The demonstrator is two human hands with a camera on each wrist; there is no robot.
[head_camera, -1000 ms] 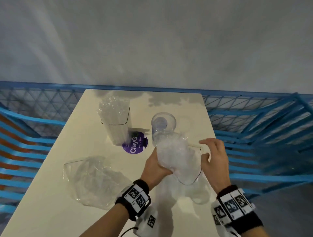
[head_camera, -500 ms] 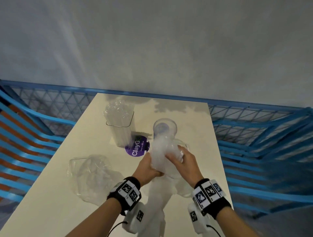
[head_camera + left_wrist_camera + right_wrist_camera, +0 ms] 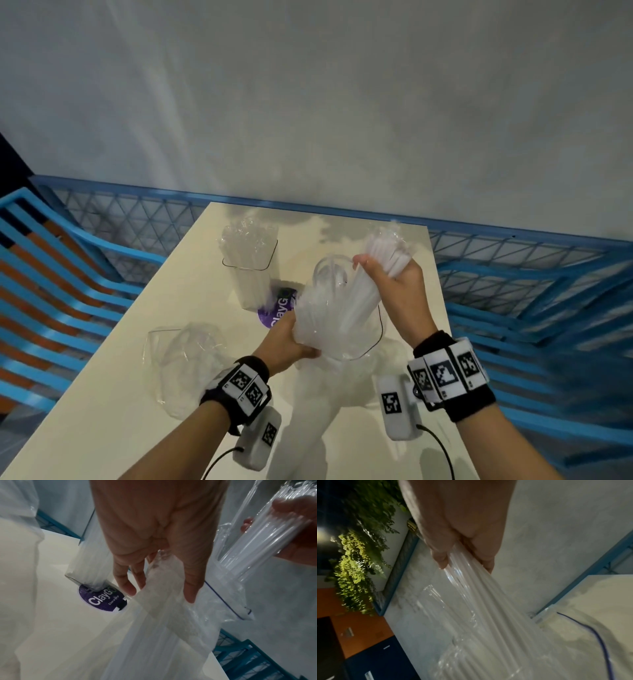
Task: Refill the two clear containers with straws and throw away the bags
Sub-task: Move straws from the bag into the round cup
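My left hand [image 3: 293,339] grips the lower part of a clear zip bag [image 3: 329,329] held above the cream table [image 3: 102,411]; in the left wrist view its fingers [image 3: 188,588] curl round the bunched plastic [image 3: 163,615]. My right hand [image 3: 387,284] grips a bundle of white straws [image 3: 388,251], partly drawn up out of the bag's mouth and slanting to the upper right. The same bundle [image 3: 471,595] runs down from my right fingers [image 3: 440,558]. A round clear container [image 3: 329,270] stands just behind the bag. A square clear container [image 3: 250,263] packed with straws stands to its left.
An empty crumpled clear bag [image 3: 185,356] lies on the table's left side. A purple round sticker [image 3: 277,308] sits beside the square container. Blue metal benches [image 3: 513,301] and mesh surround the table, with a grey wall behind. A white plastic bag [image 3: 318,404] hangs near my wrists.
My right hand went into the bag's mouth, closed round the straws and lifted a bundle up and to the right. My left hand kept its hold on the bag.
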